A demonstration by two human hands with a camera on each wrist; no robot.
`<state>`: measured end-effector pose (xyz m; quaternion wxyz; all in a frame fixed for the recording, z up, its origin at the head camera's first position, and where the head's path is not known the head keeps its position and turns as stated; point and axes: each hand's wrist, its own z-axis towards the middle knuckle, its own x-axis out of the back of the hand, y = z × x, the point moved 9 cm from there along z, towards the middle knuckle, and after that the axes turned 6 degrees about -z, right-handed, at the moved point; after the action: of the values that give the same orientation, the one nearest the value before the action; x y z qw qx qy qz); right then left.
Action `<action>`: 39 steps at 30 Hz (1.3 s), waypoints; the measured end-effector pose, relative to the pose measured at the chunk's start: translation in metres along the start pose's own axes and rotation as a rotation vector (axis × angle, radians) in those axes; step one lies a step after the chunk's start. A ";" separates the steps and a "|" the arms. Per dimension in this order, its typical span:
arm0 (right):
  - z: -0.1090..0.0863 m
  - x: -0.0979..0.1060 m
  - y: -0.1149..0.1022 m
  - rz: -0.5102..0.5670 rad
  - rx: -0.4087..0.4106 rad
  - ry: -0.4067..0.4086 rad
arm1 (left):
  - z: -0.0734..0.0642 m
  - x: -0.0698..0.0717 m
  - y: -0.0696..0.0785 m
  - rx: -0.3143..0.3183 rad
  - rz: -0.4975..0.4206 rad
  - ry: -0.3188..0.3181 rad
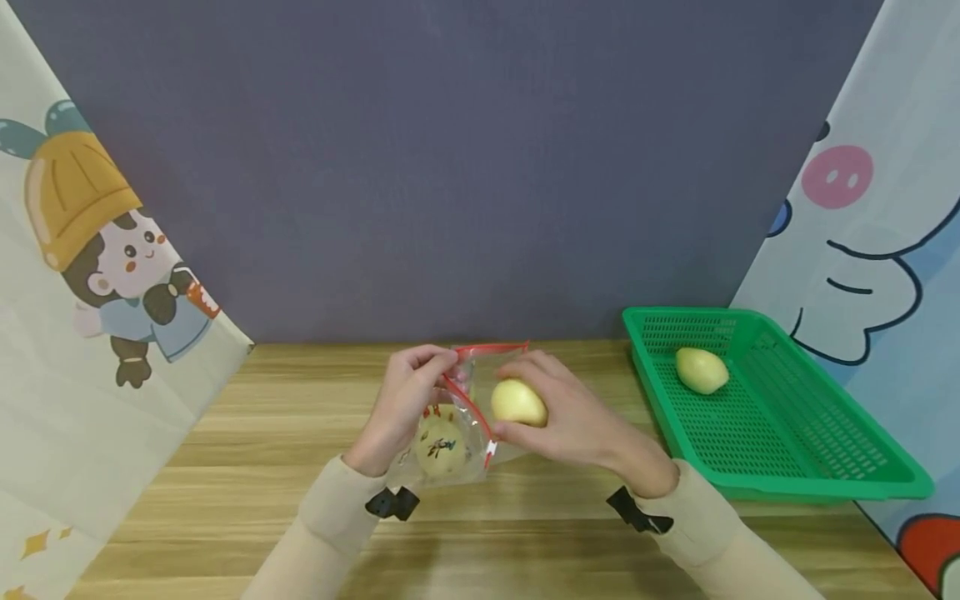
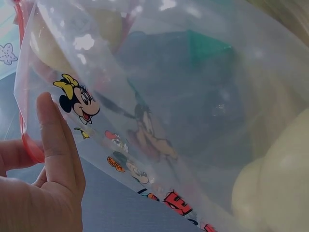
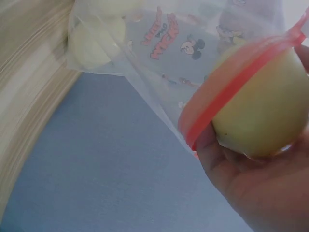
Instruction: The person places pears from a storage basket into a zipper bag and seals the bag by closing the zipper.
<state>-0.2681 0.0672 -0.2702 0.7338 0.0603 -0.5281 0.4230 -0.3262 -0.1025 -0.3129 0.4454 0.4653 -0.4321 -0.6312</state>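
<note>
My left hand (image 1: 405,400) pinches the red-edged rim of a clear zip bag (image 1: 476,467) printed with cartoon mice. In the left wrist view, the fingers of my left hand (image 2: 53,169) press along the bag's side by its mouth. My right hand (image 1: 577,417) grips a smooth, pale yellow, rounded fruit (image 1: 519,402) at the bag's open mouth. The right wrist view shows this fruit (image 3: 265,106) partly behind the red zip band (image 3: 212,111). Pale yellow fruits (image 3: 96,43) lie at the bag's bottom; the plastic blurs them, and their exact kind is unclear.
At the right stands a green perforated basket (image 1: 780,442), with another yellow fruit (image 1: 702,371) in its far left part. A wood-grain table (image 1: 300,417) lies beneath. Behind it rises a dark grey-blue panel (image 1: 465,167), flanked by cartoon-printed cloths (image 1: 45,375).
</note>
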 end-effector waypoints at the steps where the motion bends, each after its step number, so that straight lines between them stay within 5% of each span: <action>1: 0.000 0.000 0.000 0.001 0.002 0.000 | 0.000 0.000 0.000 0.000 -0.002 0.002; 17: 0.000 0.032 -0.013 0.038 0.184 0.148 | 0.004 0.001 0.001 -0.002 -0.003 0.011; 27: 0.001 0.031 -0.003 -0.164 0.016 -0.076 | 0.003 0.003 -0.002 0.007 0.003 0.003; 39: 0.002 0.026 0.005 -0.302 -0.032 -0.222 | 0.001 0.004 -0.002 0.007 0.008 0.006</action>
<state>-0.2706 0.0839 -0.2494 0.7269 0.1736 -0.5976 0.2903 -0.3288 -0.1060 -0.3156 0.4475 0.4669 -0.4346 -0.6268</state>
